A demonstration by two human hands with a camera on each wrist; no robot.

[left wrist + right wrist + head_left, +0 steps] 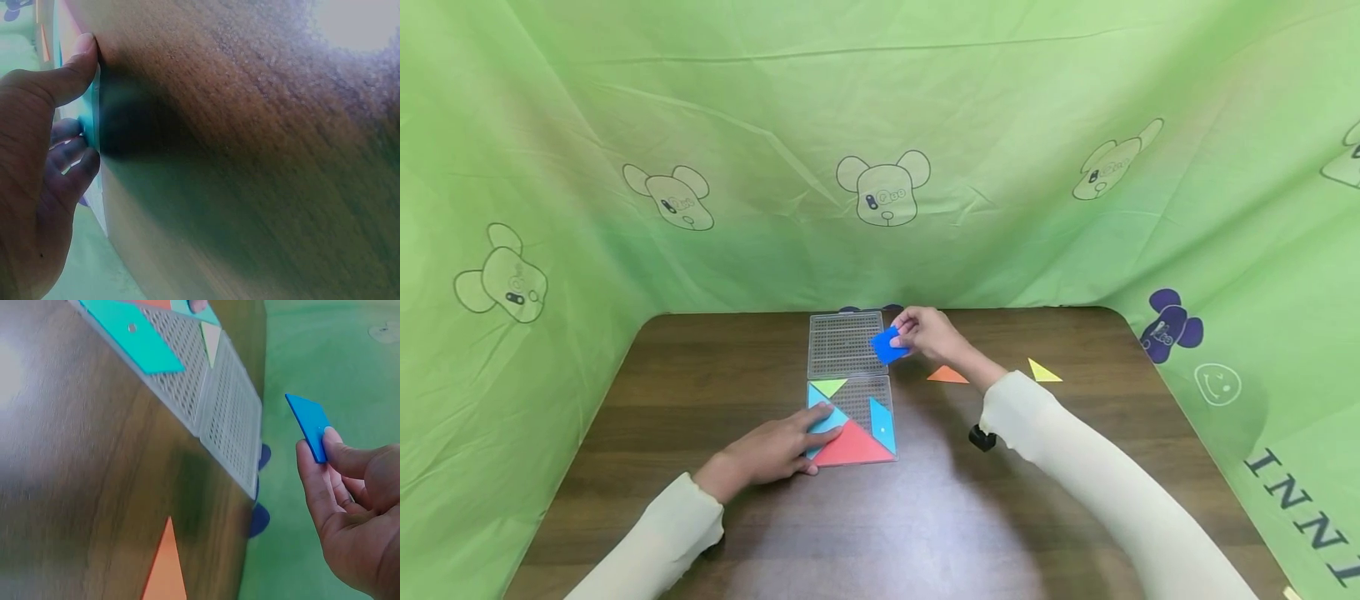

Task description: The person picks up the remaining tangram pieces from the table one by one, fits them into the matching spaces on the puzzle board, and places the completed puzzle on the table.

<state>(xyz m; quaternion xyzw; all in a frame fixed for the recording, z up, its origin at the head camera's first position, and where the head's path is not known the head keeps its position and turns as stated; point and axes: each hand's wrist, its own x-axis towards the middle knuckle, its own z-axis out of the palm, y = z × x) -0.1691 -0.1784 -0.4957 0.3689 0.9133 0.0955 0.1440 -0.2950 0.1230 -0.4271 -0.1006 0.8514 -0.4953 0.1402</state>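
Note:
My right hand [928,333] pinches a blue square tile [886,345] between thumb and fingers, above the right edge of the case's far half. In the right wrist view the blue tile [309,425] is tilted up. A hinged clear pegboard case [847,343] lies unfolded on the table. In its near half are a red triangle [854,448], a light blue triangle [822,407], a light blue parallelogram [883,425] and a small yellow-green triangle [831,387]. My left hand [778,446] rests fingers on the light blue triangle, its thumb at the case's near edge.
An orange triangle [948,375] lies on the wooden table [760,533] right of the case. Farther right is a yellow triangle [1043,371]. A black device [981,437] shows under the right sleeve. Green cloth [760,267] hangs behind and beside the table.

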